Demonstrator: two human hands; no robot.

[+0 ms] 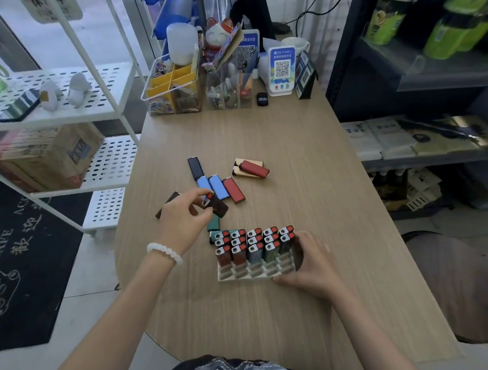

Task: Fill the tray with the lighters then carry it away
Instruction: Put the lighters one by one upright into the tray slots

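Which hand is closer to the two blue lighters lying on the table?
Left. The left hand is just below the blue lighters; the right hand holds the tray, farther away.

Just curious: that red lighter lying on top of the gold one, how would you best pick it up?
Pinch the red lighter across its two long edges, coming from above. It lies flat atop the gold lighter, raised off the table, so both edges are exposed.

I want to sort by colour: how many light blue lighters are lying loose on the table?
2: light blue lighters lying side by side beyond the left hand; it may hide others.
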